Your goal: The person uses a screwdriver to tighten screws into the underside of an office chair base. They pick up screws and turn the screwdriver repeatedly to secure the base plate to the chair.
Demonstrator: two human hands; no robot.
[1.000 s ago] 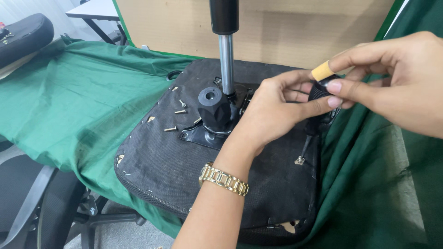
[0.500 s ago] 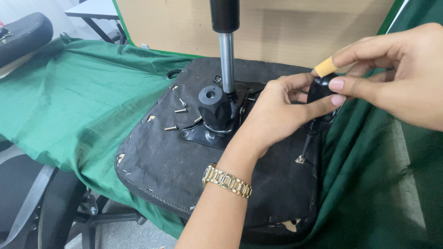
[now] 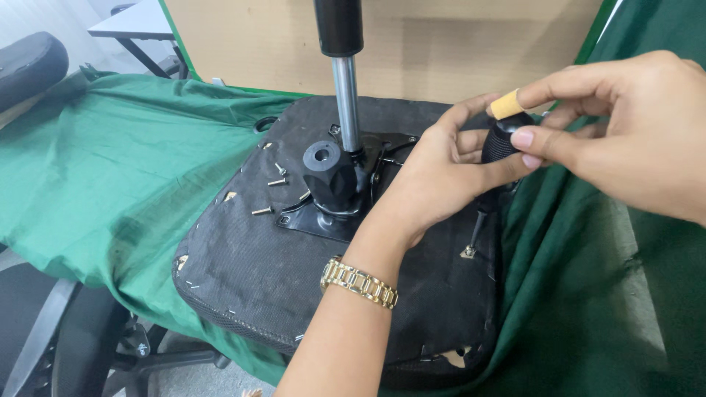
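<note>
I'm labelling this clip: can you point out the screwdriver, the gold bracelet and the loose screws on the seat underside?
screwdriver (image 3: 499, 142), head view, on its black ribbed handle.
gold bracelet (image 3: 359, 282), head view, on the links across the left wrist.
loose screws (image 3: 277, 181), head view, on one lying left of the black mechanism.

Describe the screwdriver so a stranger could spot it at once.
Start at the upturned black chair seat on the green cloth. At its right edge both hands meet, the left hand and right hand gripping the screwdriver. Unlike the loose screws near the metal column, it stands upright, with a black ribbed handle and tan cap.
</note>
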